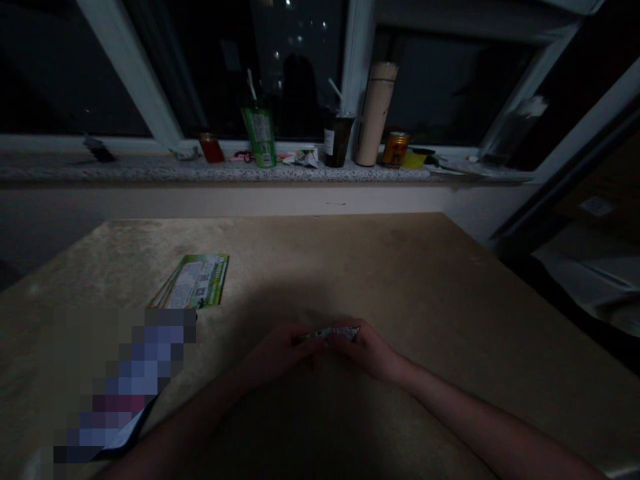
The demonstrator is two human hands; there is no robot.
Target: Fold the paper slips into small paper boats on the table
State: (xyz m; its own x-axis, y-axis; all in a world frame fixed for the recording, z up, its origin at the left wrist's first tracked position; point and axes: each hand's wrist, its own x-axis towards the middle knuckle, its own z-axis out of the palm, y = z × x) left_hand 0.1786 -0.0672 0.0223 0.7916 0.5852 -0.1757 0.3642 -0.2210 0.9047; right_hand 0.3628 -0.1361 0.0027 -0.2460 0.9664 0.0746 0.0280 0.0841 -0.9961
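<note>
Together, left hand [280,350] and right hand [367,348] pinch a folded leaflet [331,332] above the table [400,267]. Creasing probably benefits from aligned edges and firm, even pressure.

A: Report item counts on the tan tabletop [400,267].

B: Stacks of green printed leaflets [193,281]: one; the sheet count within it cannot be resolved. Small folded printed papers [333,331]: one, held between two hands, the left hand [280,350] and the right hand [367,348].

A: Report counts on the speckled stone windowsill [125,170].

B: Green cartons with a straw [260,137]: one. Tall beige cylindrical flasks [376,113]: one. Dark cups with a straw [337,140]: one. Orange metal cans [396,149]: one. Small red jars [211,147]: one. Smaller litter: too dim to count.
</note>
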